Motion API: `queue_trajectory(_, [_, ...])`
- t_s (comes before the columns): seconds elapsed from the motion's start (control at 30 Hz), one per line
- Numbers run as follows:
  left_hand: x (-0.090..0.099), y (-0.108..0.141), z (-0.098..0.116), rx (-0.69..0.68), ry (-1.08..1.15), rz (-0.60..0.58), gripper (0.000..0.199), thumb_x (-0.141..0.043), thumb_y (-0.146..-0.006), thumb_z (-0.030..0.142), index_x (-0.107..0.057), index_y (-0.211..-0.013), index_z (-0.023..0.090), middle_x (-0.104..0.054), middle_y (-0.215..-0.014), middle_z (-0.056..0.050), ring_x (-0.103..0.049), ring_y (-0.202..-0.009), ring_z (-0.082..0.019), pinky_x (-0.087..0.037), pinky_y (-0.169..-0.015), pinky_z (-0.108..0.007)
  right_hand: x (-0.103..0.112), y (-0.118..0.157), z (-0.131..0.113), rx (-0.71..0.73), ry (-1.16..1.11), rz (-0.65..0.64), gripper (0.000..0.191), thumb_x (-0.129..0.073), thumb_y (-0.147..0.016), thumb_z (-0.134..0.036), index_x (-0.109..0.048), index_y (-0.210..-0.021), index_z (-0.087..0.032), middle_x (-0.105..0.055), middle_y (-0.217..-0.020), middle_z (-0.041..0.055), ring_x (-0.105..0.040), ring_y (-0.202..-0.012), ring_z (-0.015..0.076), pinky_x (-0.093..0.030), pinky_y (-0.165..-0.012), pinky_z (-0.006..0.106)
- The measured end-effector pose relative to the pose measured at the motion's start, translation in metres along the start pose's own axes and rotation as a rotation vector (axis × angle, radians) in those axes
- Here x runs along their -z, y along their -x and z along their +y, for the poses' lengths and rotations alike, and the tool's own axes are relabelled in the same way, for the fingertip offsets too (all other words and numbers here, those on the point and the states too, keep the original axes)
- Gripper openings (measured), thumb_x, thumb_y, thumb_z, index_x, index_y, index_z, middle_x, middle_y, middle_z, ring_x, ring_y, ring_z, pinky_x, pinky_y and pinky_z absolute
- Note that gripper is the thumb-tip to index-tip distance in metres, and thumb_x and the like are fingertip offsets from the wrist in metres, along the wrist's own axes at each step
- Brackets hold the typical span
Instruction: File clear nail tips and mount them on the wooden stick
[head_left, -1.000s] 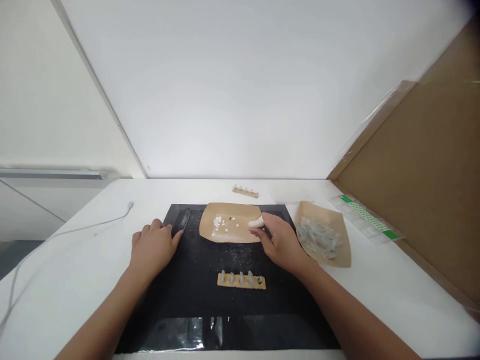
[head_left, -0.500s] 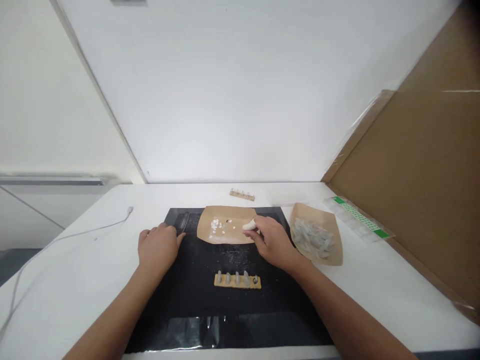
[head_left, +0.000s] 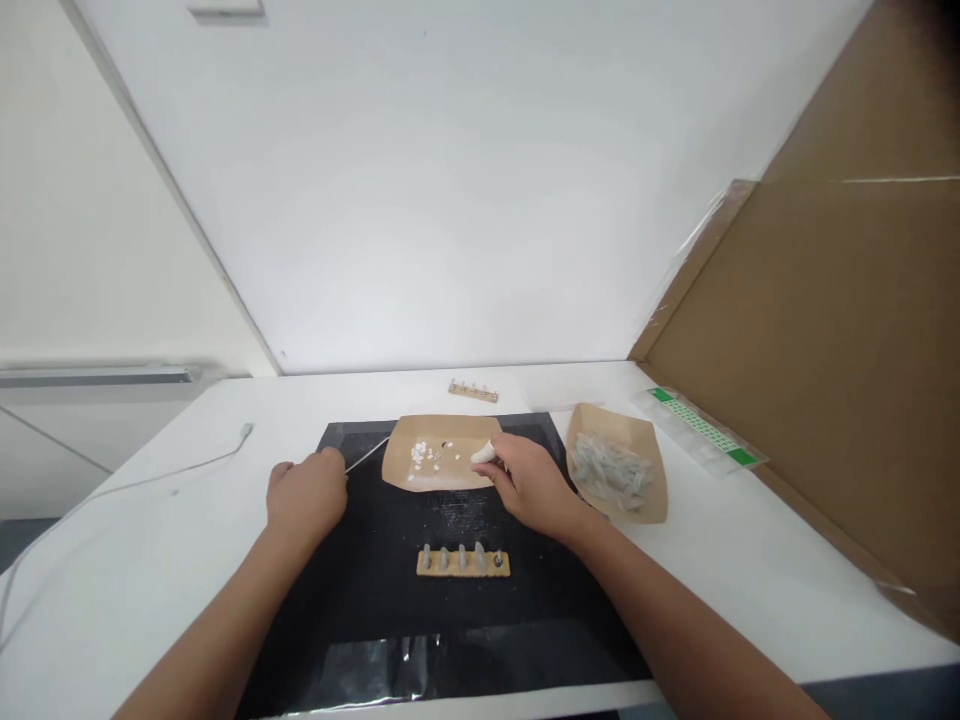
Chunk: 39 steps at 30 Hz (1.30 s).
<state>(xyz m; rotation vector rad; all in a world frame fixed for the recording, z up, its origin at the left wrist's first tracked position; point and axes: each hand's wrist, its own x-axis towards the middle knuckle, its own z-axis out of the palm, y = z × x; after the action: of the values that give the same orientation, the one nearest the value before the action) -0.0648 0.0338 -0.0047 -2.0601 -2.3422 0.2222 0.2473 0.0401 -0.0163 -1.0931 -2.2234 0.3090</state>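
My left hand (head_left: 307, 492) is closed at the left edge of the black mat, around a thin, light-coloured tool (head_left: 367, 455) whose tip points toward the paper tray; its exact kind is unclear. Over the right end of the brown paper tray (head_left: 405, 480), my right hand (head_left: 529, 480) has thumb and index finger drawn together. A white finger cover (head_left: 484, 453) appears to sit on the index finger; anything pinched there is too small to make out. Small white chips (head_left: 420, 453) lie scattered in the tray. Nearer me is a wooden strip (head_left: 463, 570) bearing several upright translucent pale tips and a bare metal post at its right end.
A second brown tray (head_left: 654, 500) full of translucent pale pieces stands right of the black mat (head_left: 375, 610). Behind is another small strip (head_left: 472, 391) with posts. A green-labelled clear plastic piece (head_left: 701, 430) lies by the cardboard panel (head_left: 825, 380). A white cable (head_left: 187, 467) runs at left.
The whole view has shifted slightly. The tool in my left hand has turned from pointing steeply upward to slanting rightward, toward the tray. My right hand remains over the tray's right end.
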Motion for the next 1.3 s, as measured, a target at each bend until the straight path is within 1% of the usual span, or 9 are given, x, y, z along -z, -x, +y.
queue_trajectory(0.23, [0.03, -0.01, -0.005, 0.016, 0.114, 0.064, 0.031, -0.04, -0.096, 0.019, -0.056, -0.116, 0.003, -0.073, -0.09, -0.028, -0.073, -0.085, -0.044, -0.048, -0.074, -0.048, -0.004, 0.001, 0.005, 0.004, -0.029, 0.018, 0.019, -0.059, -0.102, -0.026, -0.055, -0.085, -0.022, -0.063, -0.082, 0.0032, -0.06, -0.079, 0.0198, -0.043, -0.071, 0.03])
queue_trajectory(0.4, [0.045, -0.008, 0.025, -0.389, 0.34, 0.131, 0.037, -0.032, -0.105, 0.03, -0.048, -0.135, 0.016, -0.069, -0.123, -0.017, -0.07, -0.108, -0.03, -0.053, -0.09, -0.039, -0.003, 0.002, 0.003, -0.009, -0.042, 0.076, 0.027, -0.058, -0.102, -0.029, -0.049, -0.078, -0.022, -0.058, -0.078, 0.0009, -0.056, -0.073, 0.0176, -0.039, -0.067, 0.029])
queue_trajectory(0.53, [0.031, 0.001, 0.049, -0.705, 0.644, 0.152, 0.038, -0.03, -0.11, 0.035, -0.047, -0.14, 0.021, -0.065, -0.132, -0.014, -0.065, -0.12, -0.026, -0.051, -0.102, -0.039, 0.0, 0.002, -0.003, -0.057, -0.038, 0.176, 0.033, -0.057, -0.103, -0.034, -0.044, -0.076, -0.023, -0.052, -0.073, -0.0011, -0.05, -0.066, 0.0158, -0.035, -0.061, 0.028])
queue_trajectory(0.73, [-0.005, 0.009, 0.061, -0.788, 0.69, 0.313, 0.03, -0.038, -0.11, 0.029, -0.061, -0.127, 0.02, -0.073, -0.109, -0.009, -0.071, -0.098, -0.024, -0.058, -0.087, -0.037, -0.001, 0.004, -0.014, -0.046, -0.157, 0.169, 0.026, -0.057, -0.103, -0.032, -0.054, -0.079, -0.022, -0.057, -0.075, 0.001, -0.053, -0.069, 0.0165, -0.041, -0.066, 0.03])
queue_trajectory(0.87, [-0.006, 0.016, 0.067, -0.839, 0.793, 0.411, 0.029, -0.048, -0.107, 0.027, -0.068, -0.126, 0.021, -0.075, -0.113, -0.01, -0.072, -0.103, -0.024, -0.061, -0.091, -0.038, -0.005, 0.006, -0.02, 0.066, -0.167, 0.173, 0.021, -0.057, -0.102, -0.024, -0.055, -0.081, -0.022, -0.058, -0.076, 0.0017, -0.054, -0.07, 0.0163, -0.041, -0.064, 0.029])
queue_trajectory(0.93, [0.002, 0.021, 0.071, -0.796, 0.996, 0.315, 0.029, -0.051, -0.105, 0.028, -0.074, -0.119, 0.018, -0.075, -0.11, -0.011, -0.074, -0.099, -0.023, -0.063, -0.088, -0.036, -0.005, 0.007, -0.022, 0.079, -0.183, 0.175, 0.022, -0.059, -0.101, -0.023, -0.054, -0.08, -0.022, -0.057, -0.074, 0.0008, -0.053, -0.067, 0.0154, -0.04, -0.062, 0.028])
queue_trajectory(1.03, [0.015, 0.029, 0.075, -0.583, 1.399, -0.119, 0.036, -0.053, -0.104, 0.039, -0.079, -0.109, 0.014, -0.076, -0.095, -0.011, -0.074, -0.067, -0.016, -0.064, -0.057, -0.026, -0.003, 0.008, -0.024, 0.017, -0.237, 0.164, 0.02, -0.061, -0.101, -0.023, -0.057, -0.081, -0.022, -0.059, -0.074, 0.0004, -0.055, -0.065, 0.0146, -0.04, -0.06, 0.028])
queue_trajectory(1.13, [0.02, 0.032, 0.076, -0.515, 1.538, -0.379, 0.036, -0.061, -0.1, 0.044, -0.079, -0.114, 0.016, -0.077, -0.094, -0.01, -0.076, -0.07, -0.017, -0.062, -0.055, -0.023, 0.0, 0.007, -0.027, 0.026, -0.234, 0.187, 0.017, -0.06, -0.1, -0.02, -0.058, -0.084, -0.022, -0.06, -0.077, 0.0009, -0.056, -0.067, 0.015, -0.042, -0.062, 0.028])
queue_trajectory(1.3, [0.013, 0.03, 0.078, -0.477, 1.531, -0.505, 0.036, -0.064, -0.098, 0.047, -0.081, -0.11, 0.018, -0.073, -0.072, -0.004, -0.071, -0.061, -0.014, -0.054, -0.05, -0.018, -0.005, 0.004, -0.034, 0.079, -0.114, 0.21, 0.021, -0.056, -0.1, -0.013, -0.05, -0.082, -0.022, -0.057, -0.078, 0.0012, -0.052, -0.068, 0.0143, -0.039, -0.061, 0.027])
